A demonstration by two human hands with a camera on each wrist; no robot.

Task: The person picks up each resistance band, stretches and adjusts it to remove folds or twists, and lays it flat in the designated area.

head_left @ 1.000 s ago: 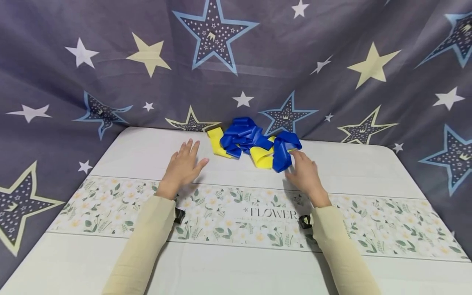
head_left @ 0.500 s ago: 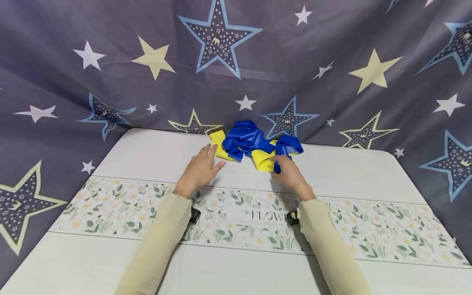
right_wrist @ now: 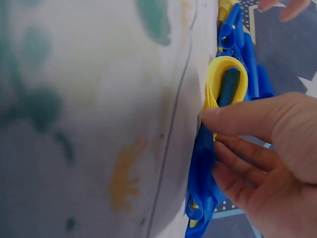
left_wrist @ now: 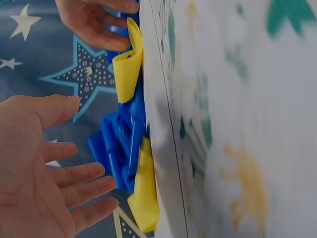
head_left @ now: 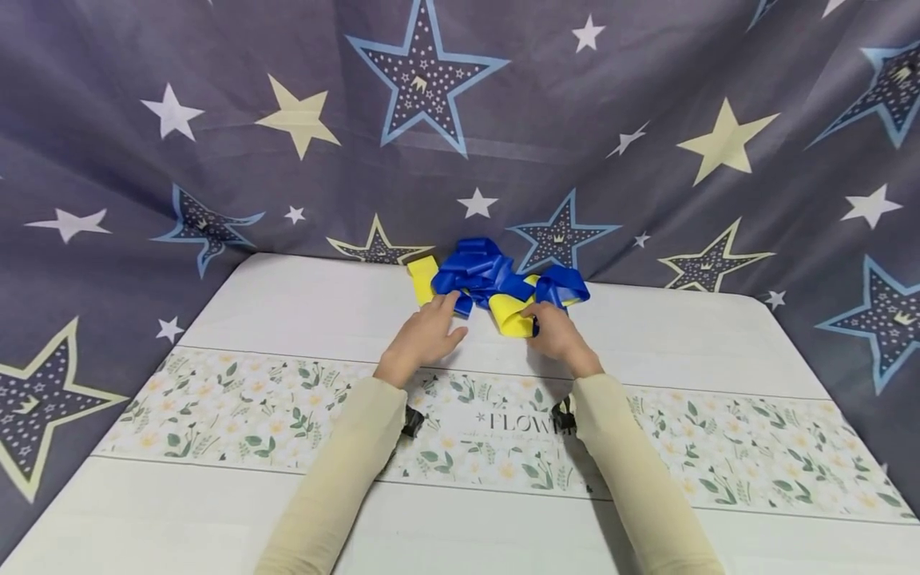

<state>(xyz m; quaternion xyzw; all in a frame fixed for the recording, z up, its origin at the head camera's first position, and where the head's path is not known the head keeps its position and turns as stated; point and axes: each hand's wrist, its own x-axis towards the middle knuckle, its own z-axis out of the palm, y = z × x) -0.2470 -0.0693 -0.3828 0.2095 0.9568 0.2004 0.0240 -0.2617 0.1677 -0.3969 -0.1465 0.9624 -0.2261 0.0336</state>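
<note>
A glossy ribbon, blue (head_left: 477, 267) with yellow parts, lies in a loose heap of loops at the table's far edge. My right hand (head_left: 557, 331) is at its right part; in the right wrist view the thumb and fingers pinch the ribbon beside a yellow loop (right_wrist: 228, 74). My left hand (head_left: 426, 331) is just in front of the heap's left part, its fingers extended. Seen from the left wrist, that hand (left_wrist: 54, 178) has spread fingers with nothing between them, apart from the blue folds (left_wrist: 121, 144).
The white table (head_left: 345, 527) has a flower-printed band (head_left: 237, 407) across it with the word FLOWER. Behind the table's far edge hangs a dark curtain (head_left: 546, 88) with stars, close to the ribbon. Each wrist wears a small black device (head_left: 412, 421).
My left hand has moved right and forward to the ribbon's left part. My right hand has moved left onto the ribbon's right part and now pinches it. The heap itself has barely shifted.
</note>
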